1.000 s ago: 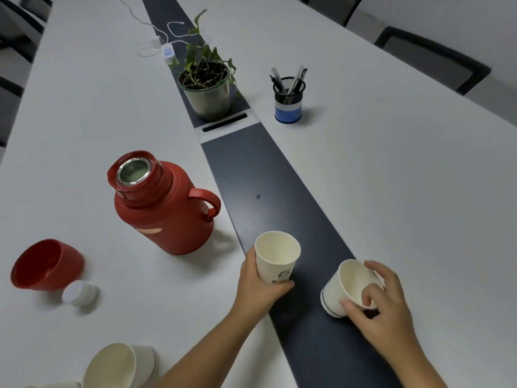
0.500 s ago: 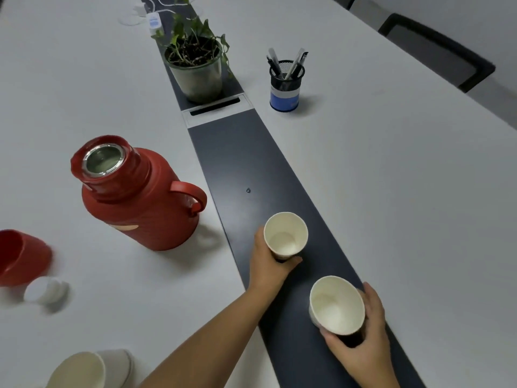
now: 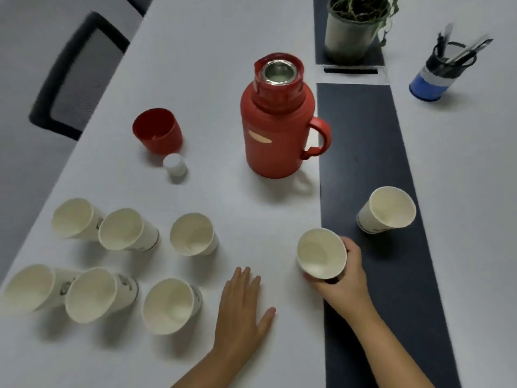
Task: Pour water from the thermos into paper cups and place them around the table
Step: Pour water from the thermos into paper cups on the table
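The red thermos (image 3: 275,130) stands uncapped in the middle of the white table (image 3: 218,37), its handle to the right. Its red cap (image 3: 158,131) and a white stopper (image 3: 175,164) sit to its left. My right hand (image 3: 342,275) grips a paper cup (image 3: 321,254) at the edge of the dark centre strip (image 3: 363,130). Another paper cup (image 3: 387,210) stands alone on that strip. My left hand (image 3: 242,306) rests flat on the table, fingers straight. Several empty paper cups (image 3: 193,235) stand in two rows at the near left.
A potted plant (image 3: 354,26) stands on the strip beyond the thermos. A blue pen holder (image 3: 440,72) with pens is at the far right. A black chair (image 3: 75,77) is at the table's left side.
The view has swung left, bringing the rows of cups into sight. My left hand let go of its cup, which stays on the strip, and now lies flat. My right hand still holds its cup.
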`<action>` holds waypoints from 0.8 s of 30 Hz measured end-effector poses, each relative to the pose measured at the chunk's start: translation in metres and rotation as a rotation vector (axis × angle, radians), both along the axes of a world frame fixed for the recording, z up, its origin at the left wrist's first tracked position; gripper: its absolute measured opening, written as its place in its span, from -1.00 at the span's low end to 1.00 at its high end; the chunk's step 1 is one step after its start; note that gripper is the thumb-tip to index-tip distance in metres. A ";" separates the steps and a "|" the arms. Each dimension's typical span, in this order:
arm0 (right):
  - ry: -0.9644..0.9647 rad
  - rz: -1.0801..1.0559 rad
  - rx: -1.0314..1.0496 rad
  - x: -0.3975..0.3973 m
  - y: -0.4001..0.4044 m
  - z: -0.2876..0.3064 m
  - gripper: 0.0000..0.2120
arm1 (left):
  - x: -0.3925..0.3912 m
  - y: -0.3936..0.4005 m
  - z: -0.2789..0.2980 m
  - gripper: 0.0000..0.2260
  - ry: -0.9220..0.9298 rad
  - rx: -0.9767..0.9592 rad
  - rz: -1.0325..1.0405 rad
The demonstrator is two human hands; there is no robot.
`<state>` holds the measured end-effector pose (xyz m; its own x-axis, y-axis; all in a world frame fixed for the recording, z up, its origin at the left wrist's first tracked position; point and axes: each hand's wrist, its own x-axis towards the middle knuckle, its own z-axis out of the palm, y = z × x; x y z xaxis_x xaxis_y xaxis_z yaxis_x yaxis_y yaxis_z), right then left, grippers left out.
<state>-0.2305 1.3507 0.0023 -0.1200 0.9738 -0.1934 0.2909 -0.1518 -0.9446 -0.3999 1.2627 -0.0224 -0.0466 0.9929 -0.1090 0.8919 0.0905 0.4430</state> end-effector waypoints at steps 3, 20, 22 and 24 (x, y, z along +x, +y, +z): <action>-0.005 0.100 -0.040 -0.028 0.011 -0.002 -0.31 | -0.010 -0.027 -0.007 -0.37 0.048 -0.055 -0.032; -0.071 0.191 -0.061 -0.070 0.009 -0.007 -0.37 | -0.022 -0.045 -0.019 -0.31 0.220 0.024 0.043; -0.085 0.195 -0.066 -0.070 0.008 -0.007 -0.35 | -0.021 -0.045 -0.020 -0.31 0.236 0.057 0.058; -0.093 0.201 -0.068 -0.067 0.006 -0.008 -0.33 | -0.019 -0.042 -0.016 -0.37 0.231 0.085 0.074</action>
